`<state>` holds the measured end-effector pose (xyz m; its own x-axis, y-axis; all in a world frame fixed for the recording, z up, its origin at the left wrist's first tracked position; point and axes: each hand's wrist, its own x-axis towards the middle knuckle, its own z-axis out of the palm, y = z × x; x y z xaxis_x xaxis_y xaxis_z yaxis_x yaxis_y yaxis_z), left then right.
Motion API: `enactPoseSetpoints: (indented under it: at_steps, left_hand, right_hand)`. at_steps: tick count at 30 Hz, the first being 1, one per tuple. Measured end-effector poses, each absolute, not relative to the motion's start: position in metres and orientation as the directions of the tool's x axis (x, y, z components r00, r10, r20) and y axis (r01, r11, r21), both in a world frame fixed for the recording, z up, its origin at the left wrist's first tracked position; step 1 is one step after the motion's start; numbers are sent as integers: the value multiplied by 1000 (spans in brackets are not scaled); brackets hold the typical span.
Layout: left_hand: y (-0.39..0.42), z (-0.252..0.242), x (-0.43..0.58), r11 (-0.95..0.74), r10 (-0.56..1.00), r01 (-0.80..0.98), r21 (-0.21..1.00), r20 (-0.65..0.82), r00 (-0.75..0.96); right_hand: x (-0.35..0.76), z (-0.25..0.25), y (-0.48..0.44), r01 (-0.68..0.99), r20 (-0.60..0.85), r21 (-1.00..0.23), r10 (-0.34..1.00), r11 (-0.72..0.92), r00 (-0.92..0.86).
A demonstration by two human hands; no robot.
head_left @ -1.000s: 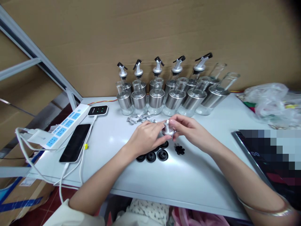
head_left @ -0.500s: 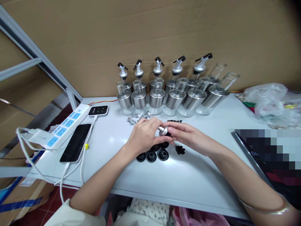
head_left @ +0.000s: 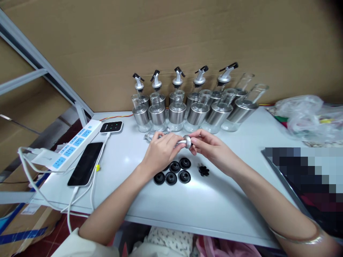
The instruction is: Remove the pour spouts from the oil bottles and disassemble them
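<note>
My left hand [head_left: 160,151] and my right hand [head_left: 211,150] meet above the white table [head_left: 214,203], both pinching a small silver pourer spout [head_left: 186,141] that lies sideways between their fingertips. Just below the hands lie several black rubber stoppers [head_left: 173,172] and one black ribbed part [head_left: 204,170]. Behind the hands stand two rows of glass bottles with steel collars [head_left: 177,112]; several in the back row carry silver pourers with black caps [head_left: 178,76].
A white power strip [head_left: 72,146], a black phone [head_left: 85,163] on a cable and a small black charger [head_left: 112,126] sit at the left. Loose silver parts [head_left: 152,135] lie near the bottles. Crumpled plastic bags [head_left: 308,116] are at the right, cardboard behind.
The silver spout has been turned from upright to lying sideways between my fingers. Both hands have lifted slightly, uncovering more of the black stoppers.
</note>
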<state>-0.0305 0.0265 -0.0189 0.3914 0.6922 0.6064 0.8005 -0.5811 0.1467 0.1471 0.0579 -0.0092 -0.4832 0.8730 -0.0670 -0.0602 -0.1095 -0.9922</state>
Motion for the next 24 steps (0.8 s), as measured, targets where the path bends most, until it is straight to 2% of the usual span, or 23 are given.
enactPoseSetpoints:
  at_steps: [8,11,18,22,24]
  left_hand:
    - [27,-14,-35,-601,678,777,185,633,373]
    - [25,-10,-35,-602,689,762,239,637,344]
    - [21,-5,-32,-441,872,669,599,462,161]
    - [25,-4,-33,-271,963,392,879,247,113]
    - [28,-3,-34,-156,980,224,962,124,153]
  right_hand:
    - [146,-7,53,17,54,-997,881,70,-469]
    - [145,-5,52,26,86,-994,881,110,-465]
    - [142,-8,47,-17,209,-975,881,223,-425]
    - [144,-15,45,127,272,-927,867,352,-417]
    - [146,-16,45,223,299,-878,849,423,-435]
